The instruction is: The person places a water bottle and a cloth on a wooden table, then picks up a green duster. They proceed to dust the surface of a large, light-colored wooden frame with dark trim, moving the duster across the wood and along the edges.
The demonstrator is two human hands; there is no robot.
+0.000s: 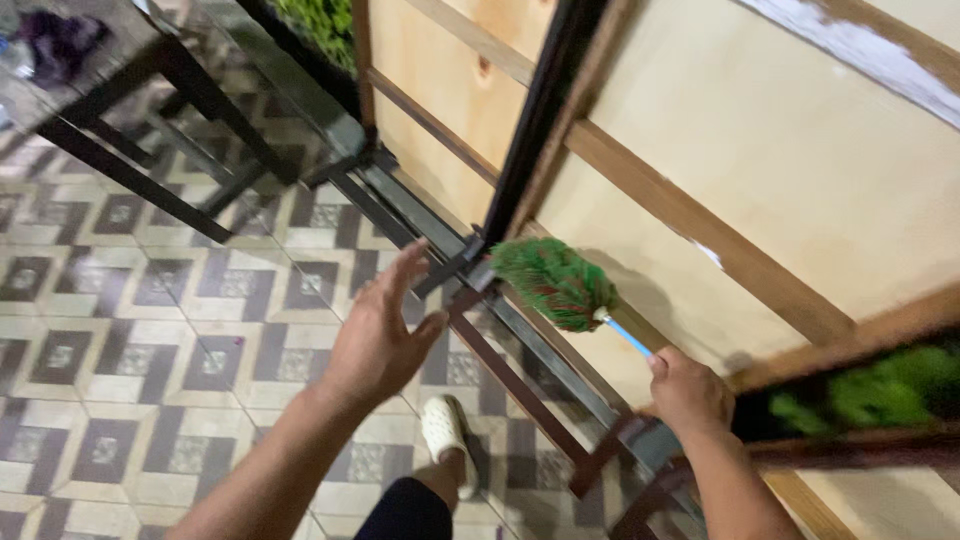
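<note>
Head view: looking down along a plywood wall panel with wooden battens, tilted frame.
Right hand: grip is clenching around the light blue handle of a duster; fingers are wrapping the lower end of the handle.
Duster: its green and red bristle head is resting against the panel, just beside a dark metal door frame, low near the sliding track.
Left hand: grip is released, fingers spreading, palm hovering over the floor near the track; cannot tell whether the fingertips are touching the frame.
Floor: patterned brown and cream tiles.
Foot: a cream clog is standing on the tiles between the arms.
Far left: a dark surface on black legs is carrying a dark cloth.
</note>
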